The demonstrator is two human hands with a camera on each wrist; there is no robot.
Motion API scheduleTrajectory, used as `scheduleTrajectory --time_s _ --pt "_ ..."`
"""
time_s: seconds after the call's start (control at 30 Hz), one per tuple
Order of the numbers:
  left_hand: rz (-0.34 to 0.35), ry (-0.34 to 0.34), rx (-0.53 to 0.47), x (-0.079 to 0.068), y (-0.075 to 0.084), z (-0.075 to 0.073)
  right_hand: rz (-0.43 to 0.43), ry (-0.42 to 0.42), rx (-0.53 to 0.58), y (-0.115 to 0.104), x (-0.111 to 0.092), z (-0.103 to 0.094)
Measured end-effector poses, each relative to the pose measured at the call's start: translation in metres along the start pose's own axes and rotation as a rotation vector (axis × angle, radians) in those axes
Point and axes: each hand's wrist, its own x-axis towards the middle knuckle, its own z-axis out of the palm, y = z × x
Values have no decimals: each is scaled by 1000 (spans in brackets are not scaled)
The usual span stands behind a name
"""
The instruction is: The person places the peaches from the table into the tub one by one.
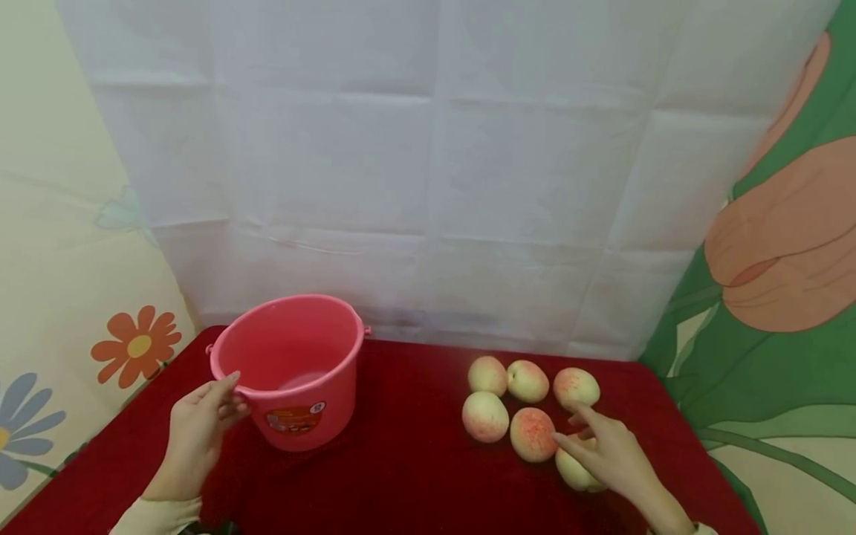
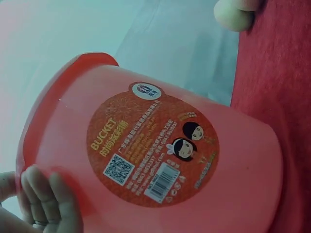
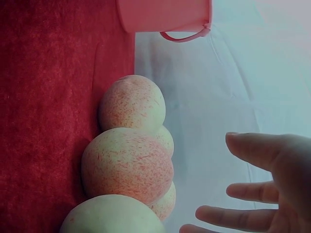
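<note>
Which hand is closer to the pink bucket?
The left hand: it holds the rim of the pink bucket. The right hand is apart from it, off to the right by the peaches.

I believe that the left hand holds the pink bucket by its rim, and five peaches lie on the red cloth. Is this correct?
Not fully: the head view shows six peaches on the red cloth, not five. The left hand does hold the pink bucket by its rim.
</note>
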Motion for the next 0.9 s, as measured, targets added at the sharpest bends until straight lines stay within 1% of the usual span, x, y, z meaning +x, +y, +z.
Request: scheduleTrajectory --time_s 0.07,0.13,0.27,0.3,0.4,0.5,0.57,0.63,0.7,0.77,0.9 --pt "1 -22 -45 1 -1 0 -6 4 -1 0 0 0" --pt "4 -31 -96 2 -2 0 -10 5 -5 0 0 0" --pt "31 -12 -146 1 -4 0 -31 10 -19 -1 1 -1" --pt "47 -15 -155 1 -4 0 -45 16 -28 -1 1 -1" --pt "80 -40 -168 -1 -5 3 -112 52 -56 2 2 -1" --pt "102 -75 -170 -2 -5 7 -209 90 -101 7 2 1" --pt "105 -90 -167 -3 -6 10 -273 99 -132 11 3 1" --pt "102 -91 -156 -4 -7 12 -308 80 -159 14 3 2" --pt "95 -85 -154 -4 -8 13 -313 42 -174 17 2 2" --pt "89 -79 -158 -4 -9 14 -291 -4 -188 19 1 1" --pt "89 -104 -162 -3 -12 13 -213 -95 -210 23 -1 -1"
